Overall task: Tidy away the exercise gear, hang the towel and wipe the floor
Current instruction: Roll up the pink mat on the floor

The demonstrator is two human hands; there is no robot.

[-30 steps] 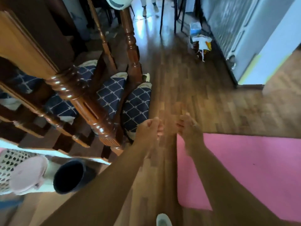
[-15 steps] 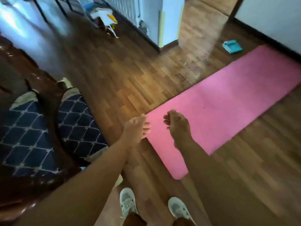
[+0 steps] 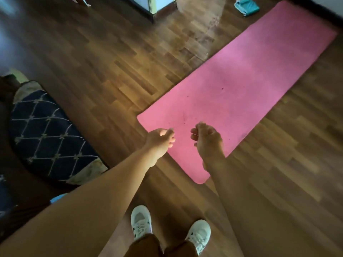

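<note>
Since a moment before, the view had swung away from the wooden chairs and settled on the pink exercise mat [image 3: 239, 93], which now lay almost whole in sight, and both arms had come out over its near end. The left hand [image 3: 160, 139] hung above the mat's near corner with its fingers loosely curled, holding nothing. The right hand [image 3: 207, 139] hovered just beside it, to its right, fingers likewise loosely bent and empty; neither hand touched the mat. The mat stretched flat on the wooden floor [image 3: 115, 58], running away from the hands and up to the right. Well beyond its far end, far ahead of the right hand, a teal towel [image 3: 246, 5] lay crumpled on the floor. Off to the left of the left hand sat a navy patterned chair cushion [image 3: 50, 134]. Below the hands, behind the mat's near edge, stood the person's white shoes [image 3: 199, 234].
</note>
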